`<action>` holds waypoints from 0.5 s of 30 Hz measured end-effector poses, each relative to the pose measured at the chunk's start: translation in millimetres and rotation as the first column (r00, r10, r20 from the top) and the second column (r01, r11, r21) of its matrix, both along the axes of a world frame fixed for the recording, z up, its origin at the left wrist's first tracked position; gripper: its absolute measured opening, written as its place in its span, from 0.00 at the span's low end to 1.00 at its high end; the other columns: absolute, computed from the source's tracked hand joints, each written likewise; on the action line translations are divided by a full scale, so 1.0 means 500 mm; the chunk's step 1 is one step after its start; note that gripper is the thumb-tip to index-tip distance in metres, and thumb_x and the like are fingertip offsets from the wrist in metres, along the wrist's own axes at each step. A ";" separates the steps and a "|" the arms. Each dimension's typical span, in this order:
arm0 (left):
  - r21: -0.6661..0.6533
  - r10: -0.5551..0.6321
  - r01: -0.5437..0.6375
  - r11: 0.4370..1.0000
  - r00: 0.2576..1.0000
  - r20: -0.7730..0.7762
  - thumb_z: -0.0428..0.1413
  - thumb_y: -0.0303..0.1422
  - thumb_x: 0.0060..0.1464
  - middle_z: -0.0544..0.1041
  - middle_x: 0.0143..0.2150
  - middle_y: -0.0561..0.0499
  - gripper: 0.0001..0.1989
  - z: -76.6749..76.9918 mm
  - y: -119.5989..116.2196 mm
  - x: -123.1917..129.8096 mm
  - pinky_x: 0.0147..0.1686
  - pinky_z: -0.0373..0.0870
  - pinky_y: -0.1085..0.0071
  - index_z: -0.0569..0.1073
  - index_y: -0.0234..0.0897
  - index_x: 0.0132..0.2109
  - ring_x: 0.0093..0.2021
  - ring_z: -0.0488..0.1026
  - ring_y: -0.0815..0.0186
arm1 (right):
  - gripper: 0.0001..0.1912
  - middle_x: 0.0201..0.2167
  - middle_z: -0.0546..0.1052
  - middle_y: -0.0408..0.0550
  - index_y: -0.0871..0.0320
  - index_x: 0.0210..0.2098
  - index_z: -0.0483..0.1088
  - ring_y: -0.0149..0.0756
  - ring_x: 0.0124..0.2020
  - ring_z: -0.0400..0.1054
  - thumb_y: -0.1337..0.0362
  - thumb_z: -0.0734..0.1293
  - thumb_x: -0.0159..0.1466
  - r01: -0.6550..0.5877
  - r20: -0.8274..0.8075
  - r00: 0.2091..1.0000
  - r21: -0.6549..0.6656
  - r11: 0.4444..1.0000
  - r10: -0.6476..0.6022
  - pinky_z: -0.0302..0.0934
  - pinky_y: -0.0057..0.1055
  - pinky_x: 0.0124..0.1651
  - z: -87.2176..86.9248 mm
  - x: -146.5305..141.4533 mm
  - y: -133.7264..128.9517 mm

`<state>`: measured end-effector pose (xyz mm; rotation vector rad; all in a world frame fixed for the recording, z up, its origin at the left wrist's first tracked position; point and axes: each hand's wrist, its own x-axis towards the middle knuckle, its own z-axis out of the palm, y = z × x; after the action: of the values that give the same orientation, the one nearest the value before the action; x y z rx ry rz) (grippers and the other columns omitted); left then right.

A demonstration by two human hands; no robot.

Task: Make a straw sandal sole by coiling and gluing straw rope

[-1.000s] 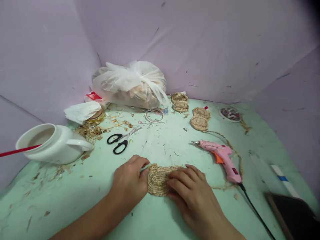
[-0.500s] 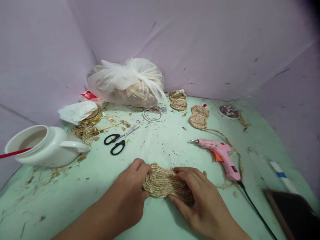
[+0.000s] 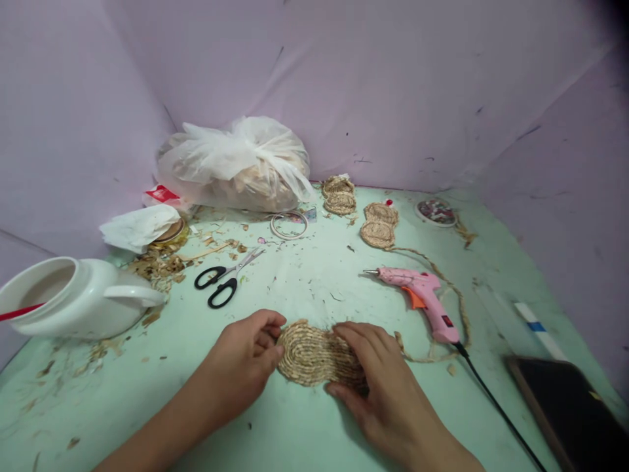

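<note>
A sole-shaped piece of coiled straw rope lies on the table near its front, showing oval coils. My right hand grips its right half, fingers over the far edge and thumb at the near edge, hiding that end. At the left end, my left hand has its fingers loosely curled and apart from the thumb, the tips beside the rim. Right of my right hand, a strand of straw rope runs toward a pink glue gun. Black-handled scissors lie partly spread beyond my left hand.
Two similar straw pieces lie at the back. A white jug rests on its side at left, near straw scraps. A tied plastic bag, a tape ring, a small dish and a dark phone-like slab surround the work.
My left hand has loosened from the straw piece's left end and drawn slightly left. My right hand stays on the piece. The whole view has shifted a little.
</note>
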<state>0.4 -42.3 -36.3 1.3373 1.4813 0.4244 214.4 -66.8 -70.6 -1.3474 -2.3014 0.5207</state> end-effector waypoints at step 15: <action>0.290 -0.045 0.202 0.936 0.882 -0.469 0.48 0.29 0.50 0.70 0.42 0.49 0.10 -0.022 -0.006 0.021 0.41 0.64 0.64 0.67 0.40 0.41 0.42 0.68 0.60 | 0.24 0.52 0.65 0.58 0.62 0.53 0.58 0.47 0.52 0.57 0.72 0.62 0.56 -0.076 -0.012 0.997 0.014 0.997 0.076 0.55 0.49 0.51 0.005 -0.012 0.008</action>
<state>10.8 -45.2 -47.4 1.8914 1.7429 0.2914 208.6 -62.8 -68.0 -1.2510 -2.3487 0.5348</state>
